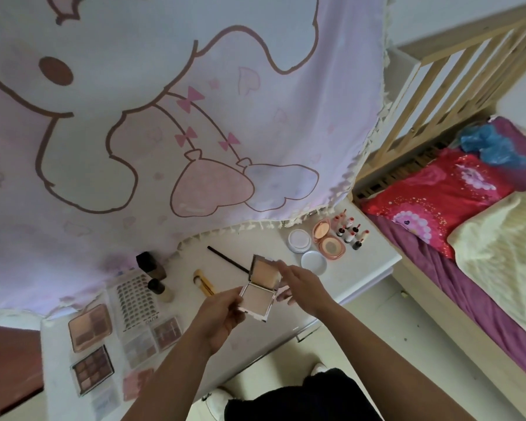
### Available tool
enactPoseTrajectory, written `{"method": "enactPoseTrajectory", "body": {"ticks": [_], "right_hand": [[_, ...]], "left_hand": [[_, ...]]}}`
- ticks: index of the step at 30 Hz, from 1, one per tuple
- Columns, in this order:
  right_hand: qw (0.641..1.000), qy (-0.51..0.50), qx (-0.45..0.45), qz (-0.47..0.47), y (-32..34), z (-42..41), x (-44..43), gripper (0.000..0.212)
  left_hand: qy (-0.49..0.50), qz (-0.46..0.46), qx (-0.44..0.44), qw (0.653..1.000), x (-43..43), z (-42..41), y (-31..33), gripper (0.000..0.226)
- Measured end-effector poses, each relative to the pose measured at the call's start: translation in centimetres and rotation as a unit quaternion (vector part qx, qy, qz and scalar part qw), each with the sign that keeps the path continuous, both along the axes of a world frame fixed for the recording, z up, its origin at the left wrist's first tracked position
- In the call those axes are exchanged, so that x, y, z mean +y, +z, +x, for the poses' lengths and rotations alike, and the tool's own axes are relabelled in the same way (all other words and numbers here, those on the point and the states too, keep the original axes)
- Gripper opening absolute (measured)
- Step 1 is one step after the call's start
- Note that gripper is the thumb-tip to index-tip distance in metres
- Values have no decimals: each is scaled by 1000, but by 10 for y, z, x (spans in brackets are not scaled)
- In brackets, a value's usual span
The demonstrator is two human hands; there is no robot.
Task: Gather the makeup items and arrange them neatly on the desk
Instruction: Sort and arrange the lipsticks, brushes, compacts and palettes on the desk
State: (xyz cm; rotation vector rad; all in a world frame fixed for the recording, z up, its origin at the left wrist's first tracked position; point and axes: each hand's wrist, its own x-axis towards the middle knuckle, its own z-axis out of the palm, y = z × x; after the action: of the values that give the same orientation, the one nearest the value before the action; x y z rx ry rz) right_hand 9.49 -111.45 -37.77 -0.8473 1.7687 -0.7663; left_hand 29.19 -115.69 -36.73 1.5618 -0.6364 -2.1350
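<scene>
Head view: left of the compact (260, 288) I see 2 eyeshadow palettes (90, 326) and a gold tube (204, 282). The left hand (222, 314) grips its base and the right hand (304, 284) pinches the open lid, above the desk (362, 268). It looks light and stiff with fragile powder, so I'd hold the edges. Right of it, jars (299, 241) and lipsticks (351, 233) crowd the corner

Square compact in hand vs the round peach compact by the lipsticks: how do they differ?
Shape: the square compact has straight edges, while the round peach compact is curved.
Colour: the square compact has a pale silvery case, the round one a peach case.
Pose: the left hand and right hand hold the square compact above the desk. The round one lies on it beside the lipsticks.
Shared: both are open.
</scene>
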Motion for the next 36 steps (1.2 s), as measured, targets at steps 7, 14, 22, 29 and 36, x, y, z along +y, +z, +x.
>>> {"method": "enactPoseTrajectory", "body": {"ticks": [7, 14, 22, 29, 36], "right_hand": [[969, 120, 193, 95, -66, -23, -3, 38], [930, 259, 254, 58, -104, -18, -30, 53], [936, 309, 171, -2, -122, 20, -31, 47], [979, 170, 87, 68, -120, -31, -19, 38], [990, -29, -42, 133, -133, -69, -1, 33]], "left_hand": [[61, -5, -32, 998, -25, 4, -31, 27], [126, -8, -109, 986, -44, -2, -58, 32], [129, -17, -153, 980, -65, -33, -73, 33], [65, -4, -147, 987, -71, -88, -91, 32], [14, -3, -154, 988, -60, -131, -129, 36]]}}
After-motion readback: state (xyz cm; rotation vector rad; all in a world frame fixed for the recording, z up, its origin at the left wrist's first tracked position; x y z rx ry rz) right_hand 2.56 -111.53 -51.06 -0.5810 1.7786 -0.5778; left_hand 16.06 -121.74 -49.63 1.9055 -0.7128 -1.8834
